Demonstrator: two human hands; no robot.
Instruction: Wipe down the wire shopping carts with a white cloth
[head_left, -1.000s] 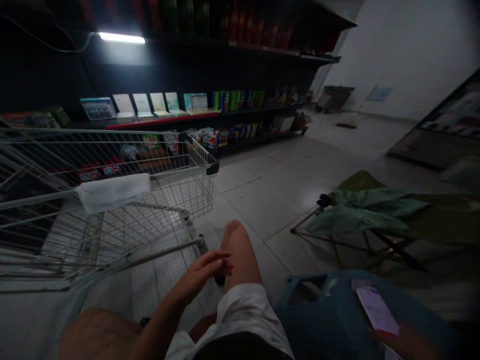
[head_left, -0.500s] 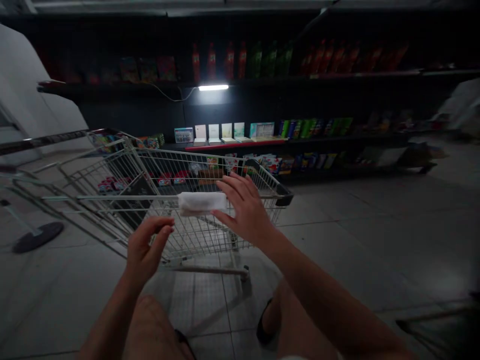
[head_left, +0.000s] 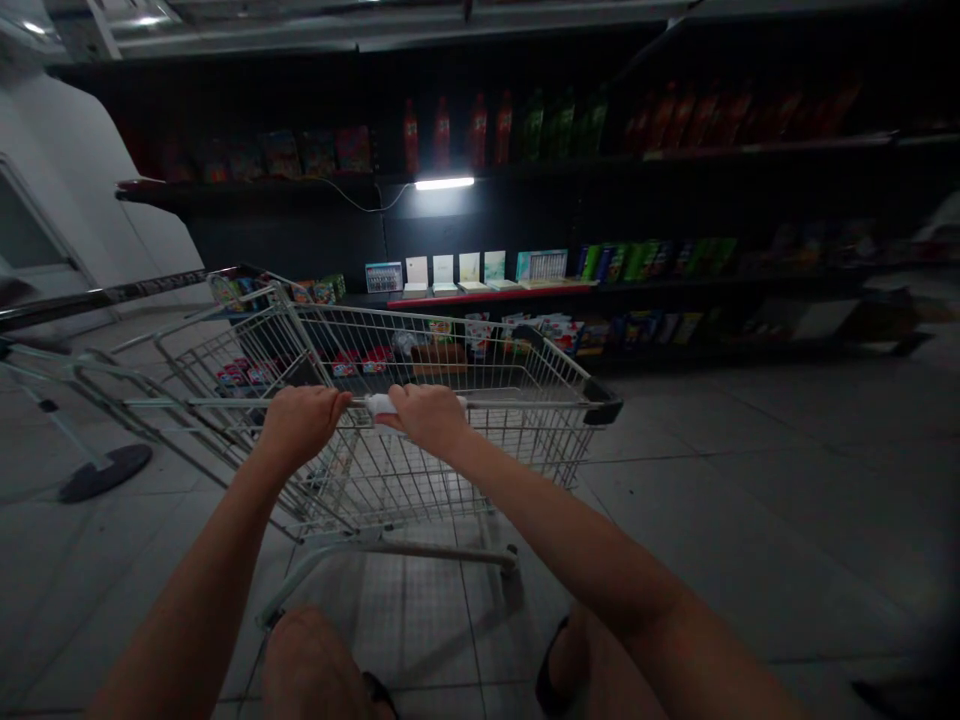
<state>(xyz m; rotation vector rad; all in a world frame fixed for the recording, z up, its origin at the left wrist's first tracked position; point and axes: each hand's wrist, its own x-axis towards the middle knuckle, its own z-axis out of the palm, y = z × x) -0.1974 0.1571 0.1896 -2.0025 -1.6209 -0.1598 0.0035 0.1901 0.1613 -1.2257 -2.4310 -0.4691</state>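
A metal shopping cart (head_left: 525, 405) stands side-on in front of me. My left hand (head_left: 300, 422) is closed around the top rail on the cart's near side. Just to its right, a white cloth (head_left: 381, 404) is draped over the same rail. My right hand (head_left: 430, 416) is wrapped over the cloth and presses it around the rail. Its fingers and palm cover much of the cloth, while the white ends show on both sides. The two hands are a short gap apart.
Behind the cart runs a dark shelf unit with red bottles (head_left: 478, 130), green bottles, upright booklets (head_left: 444, 272) and snack packs. A lit tube lamp (head_left: 444, 184) hangs under a shelf. A post's round base (head_left: 105, 474) stands on the tiled floor at left.
My left hand has moved up and gripped the cart's rail. My right hand, open beside the spread cloth before, has closed over it. The view has shifted slightly.
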